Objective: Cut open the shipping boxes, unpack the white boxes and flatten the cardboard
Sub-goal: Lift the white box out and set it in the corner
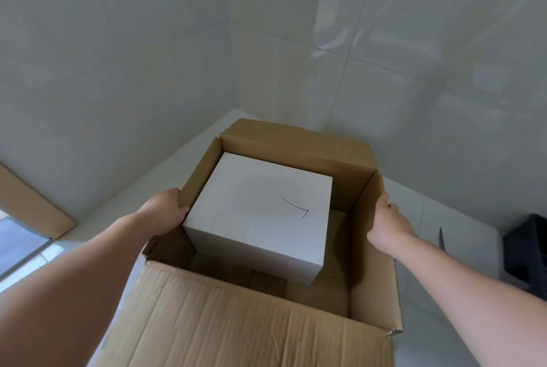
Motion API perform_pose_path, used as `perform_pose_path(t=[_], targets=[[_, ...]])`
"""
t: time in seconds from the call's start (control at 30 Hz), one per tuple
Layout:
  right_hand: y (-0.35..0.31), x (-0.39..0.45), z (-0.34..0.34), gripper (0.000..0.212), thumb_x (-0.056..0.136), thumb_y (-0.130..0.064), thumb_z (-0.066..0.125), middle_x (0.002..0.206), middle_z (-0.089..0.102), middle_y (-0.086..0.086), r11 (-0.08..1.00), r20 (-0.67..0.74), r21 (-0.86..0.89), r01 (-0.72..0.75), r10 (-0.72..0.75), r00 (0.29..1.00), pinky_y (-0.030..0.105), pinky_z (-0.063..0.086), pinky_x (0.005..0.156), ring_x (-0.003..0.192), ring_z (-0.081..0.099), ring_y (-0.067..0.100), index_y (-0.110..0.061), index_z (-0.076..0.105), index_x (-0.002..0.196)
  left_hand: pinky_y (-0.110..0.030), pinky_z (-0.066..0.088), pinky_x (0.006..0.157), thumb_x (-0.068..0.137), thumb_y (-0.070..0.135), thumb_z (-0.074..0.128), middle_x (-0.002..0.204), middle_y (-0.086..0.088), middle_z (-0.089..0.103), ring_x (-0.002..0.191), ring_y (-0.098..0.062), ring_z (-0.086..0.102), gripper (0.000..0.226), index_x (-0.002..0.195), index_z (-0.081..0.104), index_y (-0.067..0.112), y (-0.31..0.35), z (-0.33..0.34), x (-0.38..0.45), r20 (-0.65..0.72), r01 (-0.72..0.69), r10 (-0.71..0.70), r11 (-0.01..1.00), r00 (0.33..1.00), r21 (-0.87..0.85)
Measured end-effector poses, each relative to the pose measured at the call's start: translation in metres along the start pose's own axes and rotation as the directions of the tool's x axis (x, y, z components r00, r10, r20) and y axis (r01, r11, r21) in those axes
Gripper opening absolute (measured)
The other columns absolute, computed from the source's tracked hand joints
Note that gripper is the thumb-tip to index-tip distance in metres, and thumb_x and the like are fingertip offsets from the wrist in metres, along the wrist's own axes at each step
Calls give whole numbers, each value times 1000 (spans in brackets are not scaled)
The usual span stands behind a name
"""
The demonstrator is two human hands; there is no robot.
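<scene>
We see an open brown shipping box (pixel 296 307) standing on a white desk (pixel 438 301) in the corner of a tiled wall (pixel 118 70). All its flaps are folded out, and the near flap lies toward us. Inside it sits one white box (pixel 260 212), tilted, closer to the left wall of the carton, with a thin black pen mark on its top. Our left hand (pixel 164 210) grips the top edge of the left flap, the fingers curled over it, just beside the white box. Our right hand (pixel 387 224) holds the right flap, with the thumb on the outer side. A knife (pixel 441 238) lies on the desk to the right of the carton, near a black container (pixel 527 254). A flat piece of cardboard (pixel 32 201) leans at the far left.
</scene>
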State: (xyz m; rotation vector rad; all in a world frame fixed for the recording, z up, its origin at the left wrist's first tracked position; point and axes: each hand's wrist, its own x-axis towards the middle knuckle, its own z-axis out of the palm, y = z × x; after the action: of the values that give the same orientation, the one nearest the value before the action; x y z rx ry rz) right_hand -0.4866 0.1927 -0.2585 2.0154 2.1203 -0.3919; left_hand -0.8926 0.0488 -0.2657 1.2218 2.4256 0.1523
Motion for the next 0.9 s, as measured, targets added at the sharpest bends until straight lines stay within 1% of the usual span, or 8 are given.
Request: perform_pose_path(t=[0.23, 0.37, 0.43, 0.57, 0.63, 0.7, 0.8, 0.9], targets=[[10, 7, -9, 97, 86, 4, 49, 156, 16, 18, 996, 84, -52, -68, 72, 994, 33, 49, 84, 123, 49, 34, -12, -23, 148, -24, 41, 58, 88, 20, 56, 85, -2, 55, 75, -15, 54, 7, 93, 52, 17, 19, 4, -27, 100, 6, -5, 1000, 995, -12], [40, 9, -9, 104, 83, 4, 53, 142, 39, 21, 985, 148, -108, -133, 149, 978, 25, 44, 51, 79, 59, 23, -10, -29, 145, -29, 47, 67, 89, 22, 54, 88, -2, 56, 78, -16, 56, 11, 99, 53, 17, 49, 15, -38, 125, -32, 30, 999, 992, 17], [68, 10, -11, 100, 86, -2, 54, 138, 44, 21, 963, 134, -191, -190, 217, 967, 24, 40, 48, 66, 52, 20, -4, -26, 145, -31, 49, 70, 89, 23, 53, 89, -1, 56, 79, -16, 56, 11, 98, 53, 17, 70, 22, -45, 147, -62, 58, 998, 987, 27], [115, 11, -14, 75, 94, -16, 52, 133, 48, 24, 958, 139, -189, -213, 241, 960, 36, 48, 80, 116, 53, 36, 2, 5, 149, -24, 42, 57, 89, 22, 51, 85, -1, 54, 72, -14, 52, 4, 90, 49, 19, 122, 43, -59, 195, -122, 113, 992, 974, 38], [130, 4, -19, 56, 100, -31, 42, 147, 36, 18, 698, 302, -715, 36, 262, 917, 57, 35, 103, 133, 35, 40, -8, 25, 148, -21, 39, 54, 92, 21, 50, 81, 1, 50, 69, -12, 49, 9, 97, 52, 14, 146, 55, -67, 209, -159, 139, 984, 968, 82], [137, -1, -27, 52, 101, -36, 34, 151, 30, 15, 483, 326, -863, 149, 308, 894, 60, 22, 110, 138, 26, 39, -12, 29, 147, -17, 35, 53, 92, 18, 50, 74, 4, 43, 62, -8, 43, 20, 107, 54, 6, 164, 61, -71, 201, -155, 135, 984, 970, 89], [154, 2, -37, 55, 95, -30, 44, 142, 41, 17, 754, 253, -653, -75, 311, 916, 48, 38, 99, 129, 41, 37, -8, 34, 145, -22, 44, 69, 96, 13, 48, 82, -7, 50, 80, -15, 53, 33, 127, 50, 0, 185, 59, -81, 248, -96, 78, 994, 966, 62], [146, 6, -47, 60, 80, -13, 58, 128, 50, 8, 799, 105, -575, -177, 287, 952, 31, 47, 69, 112, 56, 26, -11, 47, 139, -34, 47, 89, 88, 7, 52, 128, -11, 46, 119, -27, 46, 59, 141, 27, 4, 197, 60, -84, 93, -175, 157, 956, 983, 236]])
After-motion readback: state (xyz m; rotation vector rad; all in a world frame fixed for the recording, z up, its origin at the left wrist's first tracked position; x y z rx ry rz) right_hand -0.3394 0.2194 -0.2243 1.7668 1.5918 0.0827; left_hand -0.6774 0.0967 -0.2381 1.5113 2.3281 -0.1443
